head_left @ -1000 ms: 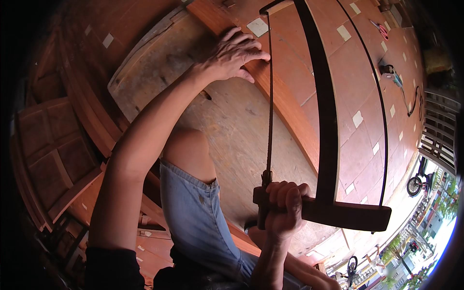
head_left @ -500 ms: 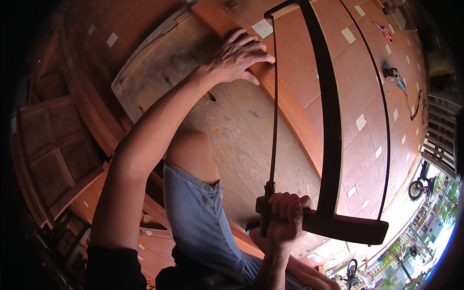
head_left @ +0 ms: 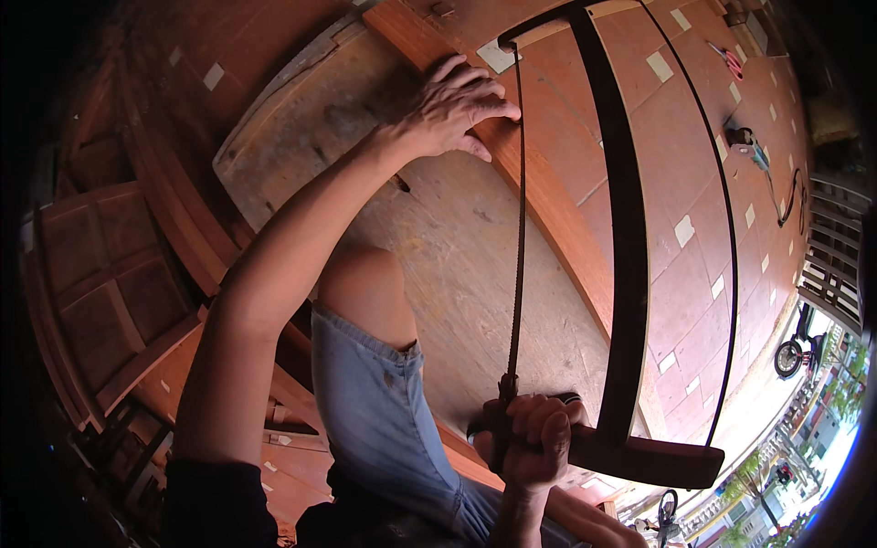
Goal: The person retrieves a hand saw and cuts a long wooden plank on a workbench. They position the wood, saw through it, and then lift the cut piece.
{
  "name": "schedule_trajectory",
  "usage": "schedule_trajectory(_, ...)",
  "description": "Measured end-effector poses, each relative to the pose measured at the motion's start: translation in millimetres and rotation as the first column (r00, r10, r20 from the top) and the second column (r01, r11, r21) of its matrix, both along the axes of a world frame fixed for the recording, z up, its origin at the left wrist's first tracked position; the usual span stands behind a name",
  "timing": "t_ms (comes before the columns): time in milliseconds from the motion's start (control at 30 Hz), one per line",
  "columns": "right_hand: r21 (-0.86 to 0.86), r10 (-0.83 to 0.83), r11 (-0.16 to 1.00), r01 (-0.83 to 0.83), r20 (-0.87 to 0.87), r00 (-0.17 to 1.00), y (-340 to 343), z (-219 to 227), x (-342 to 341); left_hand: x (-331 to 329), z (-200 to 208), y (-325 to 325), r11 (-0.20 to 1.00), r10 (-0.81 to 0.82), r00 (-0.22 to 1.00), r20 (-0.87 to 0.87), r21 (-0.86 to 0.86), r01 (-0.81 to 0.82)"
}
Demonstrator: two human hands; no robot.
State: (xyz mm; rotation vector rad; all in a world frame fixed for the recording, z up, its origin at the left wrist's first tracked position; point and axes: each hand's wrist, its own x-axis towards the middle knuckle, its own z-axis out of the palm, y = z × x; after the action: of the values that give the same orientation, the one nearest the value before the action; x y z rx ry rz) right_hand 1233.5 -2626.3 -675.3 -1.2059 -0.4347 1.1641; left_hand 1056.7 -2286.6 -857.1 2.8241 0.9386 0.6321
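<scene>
My right hand (head_left: 537, 443) is wrapped round the near end of a wooden bow saw (head_left: 625, 228). The saw's thin toothed blade runs away from me across a reddish-brown wooden plank (head_left: 559, 228). Over the far part of that plank lies my left hand (head_left: 455, 111), its fingers spread and the thumb apart at the near edge. The left fingertips are right beside the blade. Beneath the plank is a worn wooden work board (head_left: 475, 265). I cannot make out how deep the blade sits in the wood.
Dark panelled woodwork (head_left: 119, 283) stands at the left. On the tiled floor at the right lie red-handled scissors (head_left: 728, 61) and a corded power tool (head_left: 749, 146). My bent knee (head_left: 365, 288) is beside the work board. A motorbike (head_left: 793, 352) is farther off at the right.
The saw's near end has come slightly toward me with my right hand. My left hand and the plank have stayed in place.
</scene>
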Motion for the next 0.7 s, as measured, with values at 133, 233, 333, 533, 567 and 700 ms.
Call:
schedule_trajectory(133,-0.016,-0.007,1.000,0.007,-0.039,0.999,70.3,-37.0,-0.8,0.3,-2.7,-2.0,1.000,0.009,1.000,0.016,-0.008,-0.009)
schedule_trajectory(233,0.022,0.001,1.000,-0.001,-0.007,1.000,106.7,-51.6,1.5,-0.3,-1.9,-0.7,0.999,-0.013,1.000,0.021,-0.038,0.014)
schedule_trajectory(333,-0.010,0.009,1.000,-0.009,0.008,1.000,114.0,-53.9,2.6,0.8,22.6,-3.2,0.981,0.072,0.997,0.034,-0.185,-0.065)
schedule_trajectory(533,0.005,-0.028,1.000,0.028,0.028,0.999,112.3,-36.8,-2.3,50.5,11.6,22.6,0.203,0.977,0.106,0.184,-0.663,-0.721)
schedule_trajectory(567,-0.007,-0.032,0.999,0.032,0.008,0.999,113.1,-36.3,-3.8,54.6,10.8,21.9,0.167,0.983,0.080,0.165,-0.621,-0.766)
schedule_trajectory(700,0.000,0.016,1.000,-0.016,-0.005,1.000,114.2,-34.9,-5.1,47.3,5.6,21.3,0.215,0.959,0.052,0.279,-0.595,-0.775)
